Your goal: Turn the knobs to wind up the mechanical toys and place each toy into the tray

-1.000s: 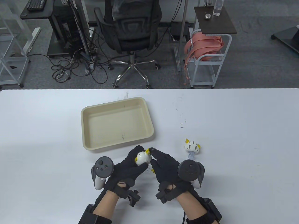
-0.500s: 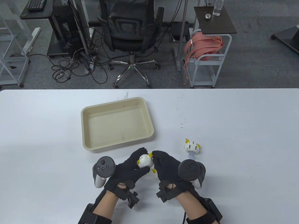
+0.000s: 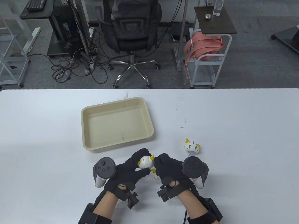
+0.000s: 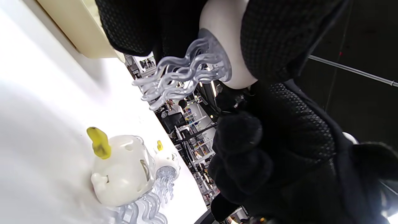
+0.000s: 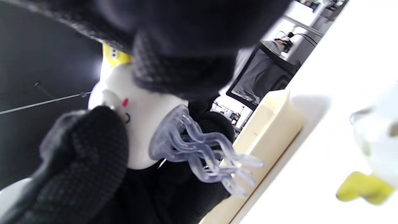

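Currently, at about ten o'clock from your hands, the beige tray sits with nothing in it, so no toy has been delivered yet. Your left hand is curled round the white jellyfish-like held toy, raised just above the table; the thumb and fingers cup the body, which reads as a bracing grip so the body cannot spin while the knob is turned. In the left wrist view its clear wavy tentacles hang free below the glove, kept out of the grip. At three o'clock from the toy, your right hand has its fingertips closed against the toy's side near a yellow fin; I judge this a pinch on the winding knob, though the knob itself is hidden. A second toy lies on the table directly under your hands, and a third toy rests at about one o'clock from your right hand, both unwound as far as can be judged.
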A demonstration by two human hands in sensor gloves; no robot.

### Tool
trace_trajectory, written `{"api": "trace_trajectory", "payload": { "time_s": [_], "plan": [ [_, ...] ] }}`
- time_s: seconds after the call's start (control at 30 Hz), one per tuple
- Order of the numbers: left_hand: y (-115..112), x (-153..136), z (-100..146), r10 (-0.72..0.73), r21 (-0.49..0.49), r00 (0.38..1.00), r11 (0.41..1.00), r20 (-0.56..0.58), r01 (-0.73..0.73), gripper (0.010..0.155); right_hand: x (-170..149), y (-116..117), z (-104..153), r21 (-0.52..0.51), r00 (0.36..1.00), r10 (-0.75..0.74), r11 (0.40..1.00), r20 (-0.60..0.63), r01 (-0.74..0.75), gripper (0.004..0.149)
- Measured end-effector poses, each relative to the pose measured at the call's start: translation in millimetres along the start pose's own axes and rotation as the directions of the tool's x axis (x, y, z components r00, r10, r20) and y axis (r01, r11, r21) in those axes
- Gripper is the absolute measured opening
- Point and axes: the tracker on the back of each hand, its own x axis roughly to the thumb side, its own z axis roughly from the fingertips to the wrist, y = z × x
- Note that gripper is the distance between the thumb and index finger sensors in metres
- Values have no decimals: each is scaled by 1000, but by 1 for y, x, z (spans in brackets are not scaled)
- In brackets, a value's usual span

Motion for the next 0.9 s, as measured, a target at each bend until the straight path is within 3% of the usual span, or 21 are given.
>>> {"api": "trace_trajectory", "payload": {
  "time_s": [0.43, 0.7, 0.9],
  "plan": [
    [0, 5, 1, -101, 12, 994, 995, 37, 100, 77, -5, -1, -1, 11, 997, -59, 998, -58, 59, 44],
    [1, 4, 1, -84, 18, 996, 996, 18, 83, 77, 1, -1, 2, -60, 1000, 20, 998, 17, -19, 44],
    [3, 0, 1, -38, 47, 999, 998, -7, 39, 77, 6, 5, 2, -5, 995, -5, 1000, 96, 6, 46]
  ]
}}
